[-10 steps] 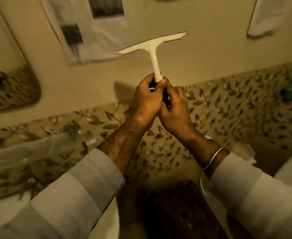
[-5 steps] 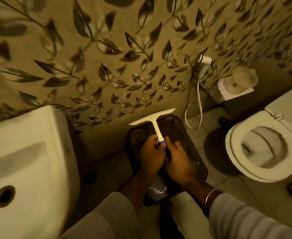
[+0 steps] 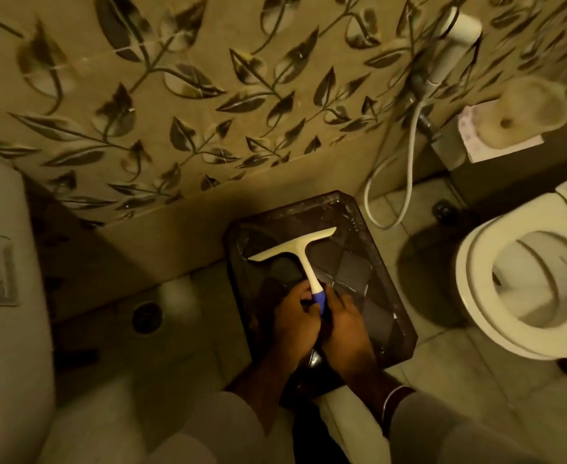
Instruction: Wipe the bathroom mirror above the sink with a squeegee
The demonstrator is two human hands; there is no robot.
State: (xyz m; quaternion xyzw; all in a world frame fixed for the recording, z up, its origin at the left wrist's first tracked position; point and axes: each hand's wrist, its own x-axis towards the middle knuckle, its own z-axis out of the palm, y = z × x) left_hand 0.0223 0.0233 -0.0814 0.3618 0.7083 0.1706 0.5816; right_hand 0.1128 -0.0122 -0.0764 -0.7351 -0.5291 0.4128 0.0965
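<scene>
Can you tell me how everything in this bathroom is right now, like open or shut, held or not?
Squeegee: held by its handle, blade end away from the person.
Left hand: gripping the handle.
Right hand: gripping the handle too.
Bin: open, no lid on, under the squeegee.
Toilet: lid up, seat down.
Spray hose: hung on the wall, hose drooping to the floor.
Floor drain: covered.
</scene>
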